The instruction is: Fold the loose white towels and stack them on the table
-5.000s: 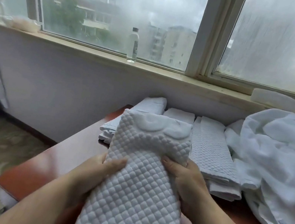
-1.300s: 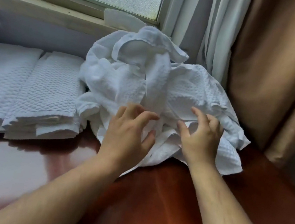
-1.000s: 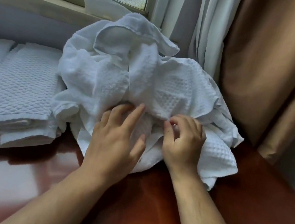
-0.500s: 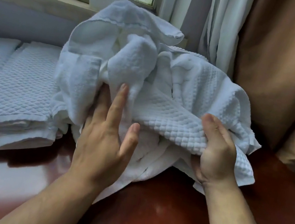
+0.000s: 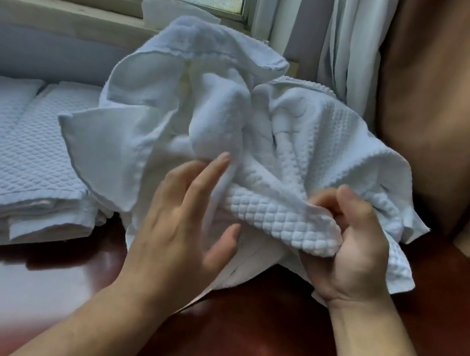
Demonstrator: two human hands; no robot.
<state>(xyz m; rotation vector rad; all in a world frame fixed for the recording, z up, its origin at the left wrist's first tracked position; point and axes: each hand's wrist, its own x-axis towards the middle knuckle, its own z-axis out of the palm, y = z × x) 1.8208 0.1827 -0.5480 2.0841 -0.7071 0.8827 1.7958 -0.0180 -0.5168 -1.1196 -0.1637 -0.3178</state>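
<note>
Heap [image 5: 206, 117] of loose white towels on the table [image 5: 261, 347], one towel gripped.
Head view: the heap sits at the table's far edge, below the sill [image 5: 53, 13]. The right hand [image 5: 352, 250] grips a bunched fold of a quilted towel [image 5: 279, 219] at the heap's front, fingers curled round it. The left hand [image 5: 185, 225] is open, fingers straight, fingertips touching the cloth beside that fold. Folded towels [image 5: 24, 148] lie stacked along the far left edge, just beside the heap.

Bare table [image 5: 245, 350] gives passing room in front of the loose towel heap [image 5: 177, 106], hemmed by folded stacks [image 5: 13, 156] left, sill [image 5: 53, 13] behind, curtains [image 5: 442, 103] right.
</note>
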